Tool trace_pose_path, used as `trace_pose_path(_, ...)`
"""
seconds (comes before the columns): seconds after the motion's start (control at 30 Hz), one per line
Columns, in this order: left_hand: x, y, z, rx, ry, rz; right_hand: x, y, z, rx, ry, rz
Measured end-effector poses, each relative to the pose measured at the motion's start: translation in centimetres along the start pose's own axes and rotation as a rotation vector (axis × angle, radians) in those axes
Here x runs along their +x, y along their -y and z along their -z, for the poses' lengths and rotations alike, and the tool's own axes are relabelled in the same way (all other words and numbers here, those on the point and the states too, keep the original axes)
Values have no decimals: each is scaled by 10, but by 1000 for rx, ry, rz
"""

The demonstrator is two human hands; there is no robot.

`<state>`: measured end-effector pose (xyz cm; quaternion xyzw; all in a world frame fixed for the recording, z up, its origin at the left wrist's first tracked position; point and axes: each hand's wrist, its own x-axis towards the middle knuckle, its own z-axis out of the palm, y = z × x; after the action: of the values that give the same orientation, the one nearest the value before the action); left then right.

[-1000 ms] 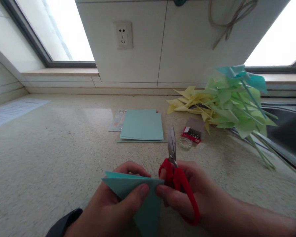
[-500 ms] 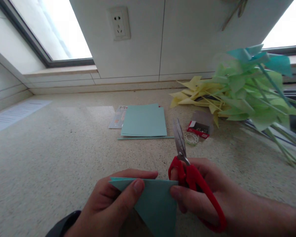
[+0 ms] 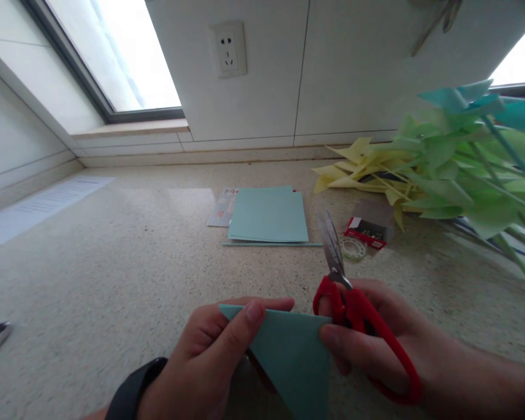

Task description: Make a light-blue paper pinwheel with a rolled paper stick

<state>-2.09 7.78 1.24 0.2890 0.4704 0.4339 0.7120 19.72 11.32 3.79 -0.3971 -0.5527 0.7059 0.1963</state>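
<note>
My left hand [image 3: 221, 344] pinches the upper left part of a folded light-blue paper triangle [image 3: 293, 356], thumb in front and fingers behind. At the paper's upper right corner, my right hand [image 3: 376, 344] grips it between thumb and finger. That same hand also carries red-handled scissors [image 3: 354, 309], with a finger through one loop and the blades pointing up and away. The blades look slightly apart and do not touch the paper. The triangle's lower tip runs out of view at the bottom.
A stack of light-blue sheets [image 3: 266, 216] lies ahead, a thin stick [image 3: 271, 244] before it. Right of it are a tape roll [image 3: 353, 248] and a red box of pins [image 3: 366, 232]. Yellow and green paper pinwheels [image 3: 441, 157] lie far right. A printed sheet [image 3: 48, 204] is left.
The paper's left corner edges, spread before, now lie together as one point. The whole view has shifted left, so things appear further right, and a dark device edge shows at left.
</note>
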Motion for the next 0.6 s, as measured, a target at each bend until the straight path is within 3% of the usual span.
trace_pose_path(0.37, 3, -3, -4, -106, 114, -21, 3, -6, 1, -24, -21, 20)
trace_pose_path(0.6, 3, -2, -3, 73, 33, -137, 3, -7, 0, -17, -63, 88)
